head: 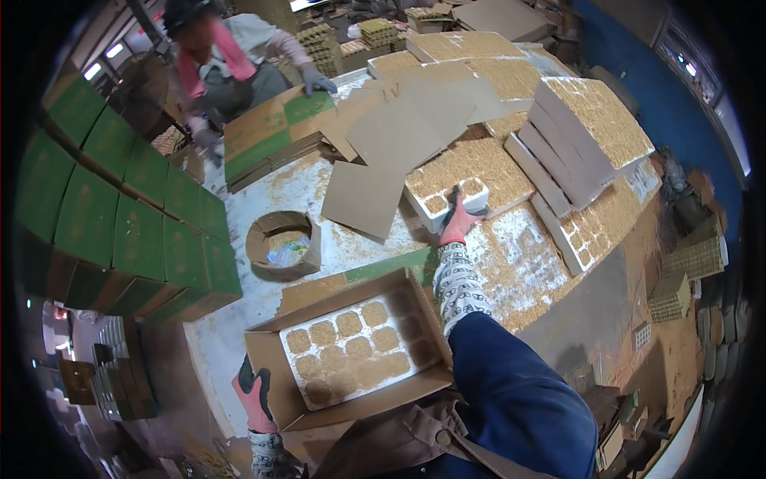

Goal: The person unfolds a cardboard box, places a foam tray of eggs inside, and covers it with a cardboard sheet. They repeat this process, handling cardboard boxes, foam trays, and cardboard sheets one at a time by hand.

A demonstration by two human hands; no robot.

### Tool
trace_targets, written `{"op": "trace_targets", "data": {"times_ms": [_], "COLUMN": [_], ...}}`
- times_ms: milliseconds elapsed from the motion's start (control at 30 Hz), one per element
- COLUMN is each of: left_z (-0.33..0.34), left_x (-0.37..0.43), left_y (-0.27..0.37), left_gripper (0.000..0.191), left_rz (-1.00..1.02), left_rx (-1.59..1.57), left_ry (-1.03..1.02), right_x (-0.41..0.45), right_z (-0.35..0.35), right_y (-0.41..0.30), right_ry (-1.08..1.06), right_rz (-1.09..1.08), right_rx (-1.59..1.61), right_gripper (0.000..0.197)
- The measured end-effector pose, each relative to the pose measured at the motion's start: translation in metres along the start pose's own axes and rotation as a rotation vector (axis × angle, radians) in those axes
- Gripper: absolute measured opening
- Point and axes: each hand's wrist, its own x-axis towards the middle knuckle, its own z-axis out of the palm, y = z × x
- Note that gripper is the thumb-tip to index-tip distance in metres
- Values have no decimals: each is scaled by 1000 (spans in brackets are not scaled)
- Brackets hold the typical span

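An open cardboard box point(353, 413) stands before me on the table. In it lies a white foam tray point(344, 350) whose square cells hold tan, husk-like grains. My left hand point(254, 395), in a pink and black glove, rests at the box's left side, thumb apart from the fingers, against the cardboard. My right hand point(461, 218), gloved alike, grips the near edge of another white foam tray point(437, 209) filled with the same grains, beyond the box's far right corner. Loose grey cardboard sheets point(366, 197) lie left of that tray.
Green cartons point(137, 233) are stacked at the left. A round cardboard tub point(284, 254) holds colourful packets. Across the table a co-worker's gloved hand point(317, 81) rests on flattened boxes point(257, 135). More filled foam trays point(589, 120) are piled at the right.
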Motion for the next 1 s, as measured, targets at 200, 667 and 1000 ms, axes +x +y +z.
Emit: {"op": "trace_targets", "data": {"times_ms": [200,667,1000], "left_z": [-14,45,49], "left_x": [5,51,62], "left_y": [-17,-7,-40], "left_gripper": [38,32,32], "left_rz": [-71,34,-97], "left_rx": [-75,-130,-357], "left_ry": [-60,-126,-140], "right_x": [7,-167,-214], "right_z": [-37,-301,-252], "right_y": [-29,-251,-201], "right_ry": [-242,-930,-1357], "right_rz": [-241,-1004,-187], "right_rx": [-177,-499,-379], "right_gripper": [123,26,66]}}
